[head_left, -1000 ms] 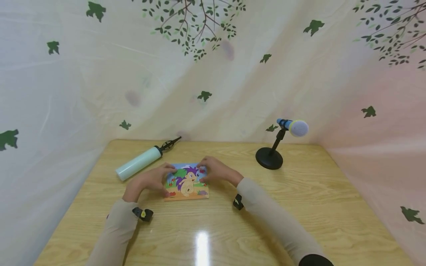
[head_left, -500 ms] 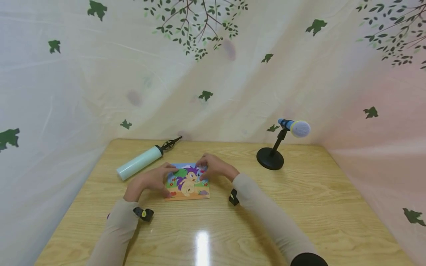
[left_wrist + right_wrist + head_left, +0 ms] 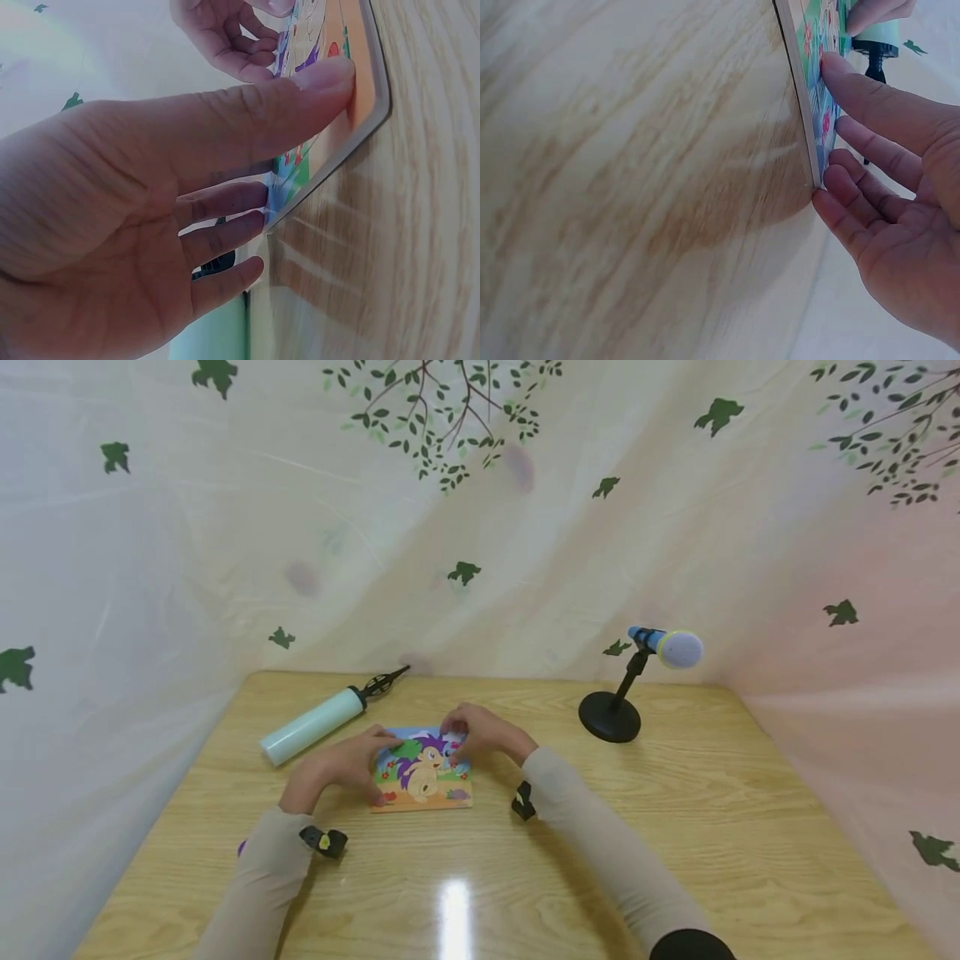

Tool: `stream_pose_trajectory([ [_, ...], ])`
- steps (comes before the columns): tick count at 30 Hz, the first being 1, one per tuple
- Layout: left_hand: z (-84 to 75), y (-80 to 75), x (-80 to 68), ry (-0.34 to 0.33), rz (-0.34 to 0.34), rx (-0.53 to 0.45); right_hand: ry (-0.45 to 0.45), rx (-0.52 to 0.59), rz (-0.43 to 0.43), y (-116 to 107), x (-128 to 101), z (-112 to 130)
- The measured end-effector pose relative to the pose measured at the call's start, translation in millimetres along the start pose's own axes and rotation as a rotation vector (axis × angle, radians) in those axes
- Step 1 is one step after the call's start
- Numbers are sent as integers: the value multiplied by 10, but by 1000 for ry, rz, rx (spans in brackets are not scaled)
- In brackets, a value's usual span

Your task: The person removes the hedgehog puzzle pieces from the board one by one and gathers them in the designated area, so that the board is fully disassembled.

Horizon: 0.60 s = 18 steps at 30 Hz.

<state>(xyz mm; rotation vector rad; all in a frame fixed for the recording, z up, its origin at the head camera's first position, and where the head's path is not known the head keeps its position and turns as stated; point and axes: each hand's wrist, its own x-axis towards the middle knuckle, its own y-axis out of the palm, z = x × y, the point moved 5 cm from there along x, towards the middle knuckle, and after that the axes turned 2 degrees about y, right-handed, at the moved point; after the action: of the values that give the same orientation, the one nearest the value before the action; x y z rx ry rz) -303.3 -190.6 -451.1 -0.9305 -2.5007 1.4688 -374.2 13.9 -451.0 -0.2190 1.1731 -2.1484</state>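
Near the middle of the wooden table [image 3: 480, 852], a flat picture board [image 3: 422, 785] with a purple-haired cartoon hedgehog lies face up between two hands. The left hand [image 3: 347, 764] is spread wide at the board's left side: its thumb [image 3: 255, 112] stretches nearly straight onto the orange strip near the lower corner, while the fingers [image 3: 225, 236] reach toward the upper corner, leaving a broad gap between. Whether each of those fingertips touches the edge is hard to tell. The right hand [image 3: 483, 733] is at the upper right corner, its thumb [image 3: 885, 105] set on the printed face and its fingers [image 3: 851, 191] loosely bent along the top edge, thumb and fingers apart. How hard either hand presses cannot be told. Beyond the left hand lies a pale green pump [image 3: 311, 727]; well to the right stands a toy microphone [image 3: 678, 649].
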Motion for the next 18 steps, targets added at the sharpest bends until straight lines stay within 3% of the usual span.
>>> stream_pose_trajectory([
  [11, -3, -47, -37, -14, -5, 5, -28, -13, 5, -10, 34, 45],
  [18, -7, -14, -32, -40, 6, -9, 0, 1, 18, 22, 41, 0],
])
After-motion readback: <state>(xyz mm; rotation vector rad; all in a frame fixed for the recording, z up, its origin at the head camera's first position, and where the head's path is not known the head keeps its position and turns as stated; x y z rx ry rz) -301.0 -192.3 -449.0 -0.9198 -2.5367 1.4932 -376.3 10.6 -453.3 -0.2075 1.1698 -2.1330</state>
